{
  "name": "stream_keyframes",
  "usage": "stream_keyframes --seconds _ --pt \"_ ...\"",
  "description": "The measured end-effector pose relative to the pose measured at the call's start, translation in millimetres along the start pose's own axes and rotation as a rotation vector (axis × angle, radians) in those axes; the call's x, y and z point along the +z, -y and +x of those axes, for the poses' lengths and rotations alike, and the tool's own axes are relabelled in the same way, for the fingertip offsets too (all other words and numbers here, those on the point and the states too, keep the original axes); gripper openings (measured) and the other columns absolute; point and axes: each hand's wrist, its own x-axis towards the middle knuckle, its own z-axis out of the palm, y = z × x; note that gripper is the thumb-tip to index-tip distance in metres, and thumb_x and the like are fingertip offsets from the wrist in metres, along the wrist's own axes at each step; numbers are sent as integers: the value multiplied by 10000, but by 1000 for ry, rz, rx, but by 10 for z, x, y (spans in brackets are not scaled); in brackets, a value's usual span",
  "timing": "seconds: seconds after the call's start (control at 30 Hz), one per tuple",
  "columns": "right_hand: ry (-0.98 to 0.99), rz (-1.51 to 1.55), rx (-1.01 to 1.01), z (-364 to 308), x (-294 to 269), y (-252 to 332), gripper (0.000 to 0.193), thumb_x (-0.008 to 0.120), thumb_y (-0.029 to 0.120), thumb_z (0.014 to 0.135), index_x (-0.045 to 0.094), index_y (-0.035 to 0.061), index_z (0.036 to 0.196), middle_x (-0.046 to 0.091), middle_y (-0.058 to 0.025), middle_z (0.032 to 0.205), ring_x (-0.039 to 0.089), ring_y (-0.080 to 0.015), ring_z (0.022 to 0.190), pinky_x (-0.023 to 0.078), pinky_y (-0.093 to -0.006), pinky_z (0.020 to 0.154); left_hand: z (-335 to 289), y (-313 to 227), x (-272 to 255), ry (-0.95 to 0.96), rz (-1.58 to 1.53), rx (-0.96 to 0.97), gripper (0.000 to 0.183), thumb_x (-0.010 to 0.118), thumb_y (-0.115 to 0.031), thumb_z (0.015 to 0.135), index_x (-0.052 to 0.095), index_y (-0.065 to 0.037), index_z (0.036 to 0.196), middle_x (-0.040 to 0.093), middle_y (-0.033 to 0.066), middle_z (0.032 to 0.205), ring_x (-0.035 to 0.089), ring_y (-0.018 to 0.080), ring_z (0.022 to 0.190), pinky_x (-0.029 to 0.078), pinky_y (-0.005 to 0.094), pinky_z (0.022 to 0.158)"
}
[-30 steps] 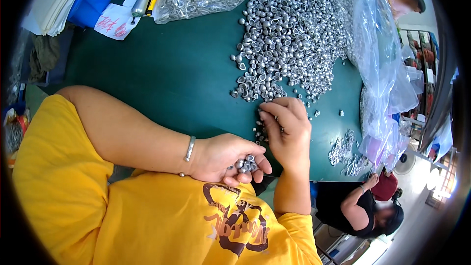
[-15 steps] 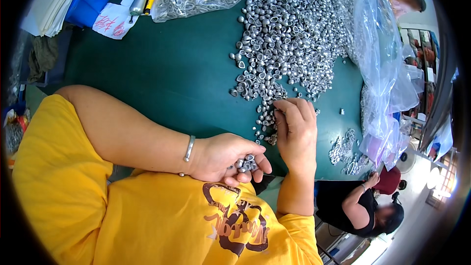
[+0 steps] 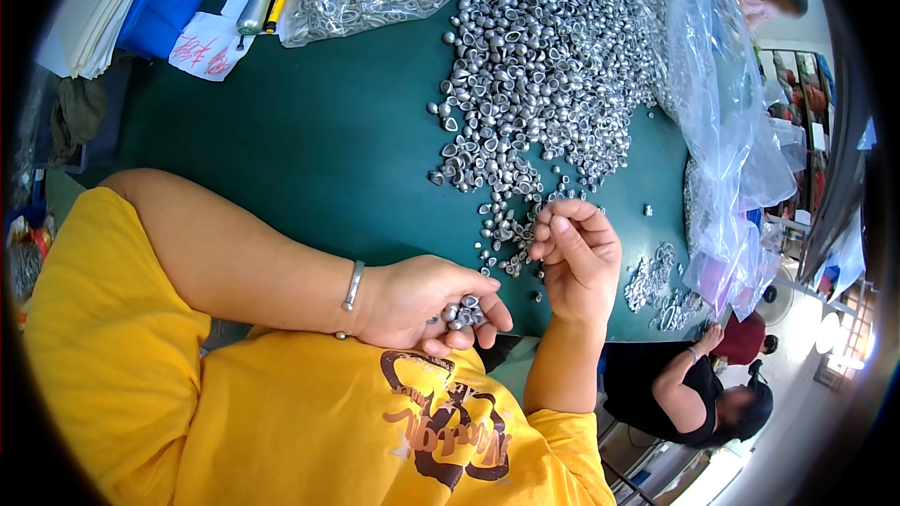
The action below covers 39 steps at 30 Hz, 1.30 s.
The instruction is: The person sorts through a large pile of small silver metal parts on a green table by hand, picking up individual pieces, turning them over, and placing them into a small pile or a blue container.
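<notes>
Meanwhile, the right hand [image 3: 579,258] had drawn back from the near edge of the pile of metal caps [image 3: 544,75], its fingertips pinched shut close together; whether they held one was unclear. The picking looked to be carrying on, a piece at a time. The left hand [image 3: 424,302] stayed cupped near the table [image 3: 309,141] edge, its grip closed loosely around a small cluster of caps [image 3: 461,313]. The caps were tiny, hollow, rounded and dull silver. The table was covered in smooth dark green. Crinkled clear plastic bags [image 3: 727,131] lay beside the pile.
</notes>
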Motion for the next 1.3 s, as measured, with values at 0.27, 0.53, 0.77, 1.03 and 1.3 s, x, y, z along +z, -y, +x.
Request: stream_keyframes --seconds 0.27,0.53,0.77,1.03,1.3 --pt "149 -885 -409 -37 17 45 143 622 -70 719 620 14 835 577 -75 800 550 -145 664 438 -234 560 0 34 -9 -32 -18 25 215 411 -132 901 498 29 1014 507 115 832 440 124 573 327 222 430" --pt "270 -1114 -593 -51 103 33 148 645 -68 677 592 3 796 565 -113 790 569 -257 662 468 -303 572 -16 2 0 -43 10 19 218 413 -87 896 492 41 1054 513 124 880 422 118 581 332 209 450" --pt "119 -868 -419 -46 72 186 98 626 -23 712 590 -6 802 598 -81 726 590 -137 612 465 -243 516 3 -36 35 -64 30 31 221 431 -133 903 515 10 1048 496 79 848 401 97 571 311 200 441" --pt "62 -765 -465 -54 59 200 102 662 1 714 632 5 811 622 -78 744 601 -126 621 482 -225 556 70 -30 12 -32 31 -23 223 428 -176 915 530 -31 1050 491 47 825 382 80 563 292 194 443" --pt "126 -458 -447 -74 118 133 132 570 -144 711 613 -60 803 620 -139 893 610 -153 760 504 -224 647 204 36 -273 -19 33 -9 224 430 -184 911 537 -39 1045 490 35 807 365 77 552 276 197 444"
